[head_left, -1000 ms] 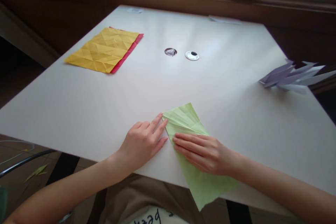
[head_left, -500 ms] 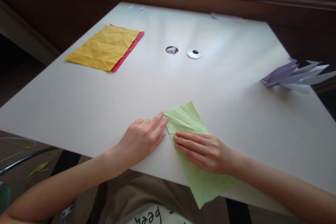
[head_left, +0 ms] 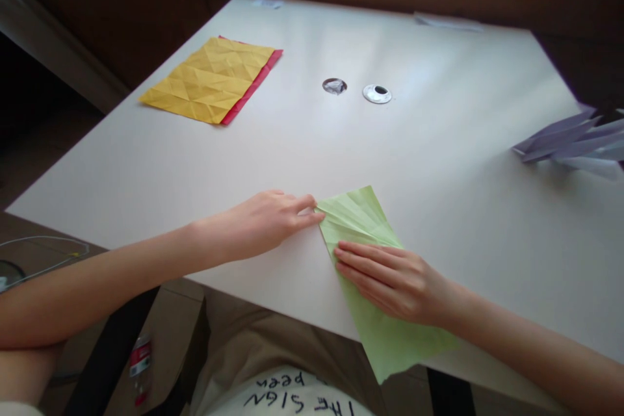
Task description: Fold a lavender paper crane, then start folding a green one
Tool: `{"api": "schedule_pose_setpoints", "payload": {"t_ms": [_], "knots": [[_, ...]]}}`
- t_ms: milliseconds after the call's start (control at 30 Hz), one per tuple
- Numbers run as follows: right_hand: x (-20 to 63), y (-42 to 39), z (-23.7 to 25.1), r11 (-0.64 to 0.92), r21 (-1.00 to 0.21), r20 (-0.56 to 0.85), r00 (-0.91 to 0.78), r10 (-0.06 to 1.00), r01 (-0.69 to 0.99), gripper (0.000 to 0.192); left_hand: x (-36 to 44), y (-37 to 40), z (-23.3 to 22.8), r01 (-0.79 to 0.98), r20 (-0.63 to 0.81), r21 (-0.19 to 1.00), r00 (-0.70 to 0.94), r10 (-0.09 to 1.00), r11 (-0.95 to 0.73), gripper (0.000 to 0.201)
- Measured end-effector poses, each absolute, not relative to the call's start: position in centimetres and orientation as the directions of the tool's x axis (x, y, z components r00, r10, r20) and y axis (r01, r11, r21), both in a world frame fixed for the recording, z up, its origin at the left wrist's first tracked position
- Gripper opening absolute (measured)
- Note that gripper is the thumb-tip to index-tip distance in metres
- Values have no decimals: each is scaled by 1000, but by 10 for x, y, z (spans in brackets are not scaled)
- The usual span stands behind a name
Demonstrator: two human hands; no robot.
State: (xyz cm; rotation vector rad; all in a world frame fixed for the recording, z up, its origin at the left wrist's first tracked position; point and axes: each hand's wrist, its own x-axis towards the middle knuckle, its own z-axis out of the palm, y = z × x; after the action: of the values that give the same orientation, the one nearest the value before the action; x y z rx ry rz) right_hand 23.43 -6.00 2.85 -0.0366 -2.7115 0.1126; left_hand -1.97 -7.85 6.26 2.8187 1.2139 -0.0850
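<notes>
Flat beneath both hands (head_left: pixel 394 279): green paper (head_left: pixel 358 218)

On the table (head_left: pixel 439 162): 1 green folded sheet (head_left: pixel 358 221), 1 yellow sheet (head_left: pixel 209 78) over 1 red sheet (head_left: pixel 253 84). There's 1 purple folded piece (head_left: pixel 565 140), 2 round grommets (head_left: pixel 377 93) and 2 hands, left hand (head_left: pixel 263 221) and right hand (head_left: pixel 390 276).

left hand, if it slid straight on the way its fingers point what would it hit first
The left hand points right along the table, fingertips at the near corner of the green folded paper. It would meet that paper at once, probably pushing into its pleated edge.
</notes>
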Motion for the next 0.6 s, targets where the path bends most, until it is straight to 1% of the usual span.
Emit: {"api": "schedule_pose_setpoints", "payload": {"t_ms": [167, 367, 467, 567, 600], "knots": [[233, -61, 28, 997, -72, 411, -911, 39, 11, 25, -22, -77, 62, 703, -122, -6, 705, 699, -711, 45], [231, -62, 29, 998, -66, 397, -917, 29, 3, 25, -17, -79, 64, 700, -92, -11, 711, 697, -714, 34], [231, -62, 30, 998, -56, 389, -921, 27, 6, 25, -7, -85, 62, 702, -65, -71, 706, 705, -709, 30], [231, -63, 30, 998, -61, 396, -918, 32, 8, 25, 4, -99, 56, 714, -43, -142, 688, 725, -686, 31], [231, -63, 30, 998, -64, 401, -916, 34, 9, 25, 8, -105, 54, 720, -22, -147, 683, 730, -678, 32]]}}
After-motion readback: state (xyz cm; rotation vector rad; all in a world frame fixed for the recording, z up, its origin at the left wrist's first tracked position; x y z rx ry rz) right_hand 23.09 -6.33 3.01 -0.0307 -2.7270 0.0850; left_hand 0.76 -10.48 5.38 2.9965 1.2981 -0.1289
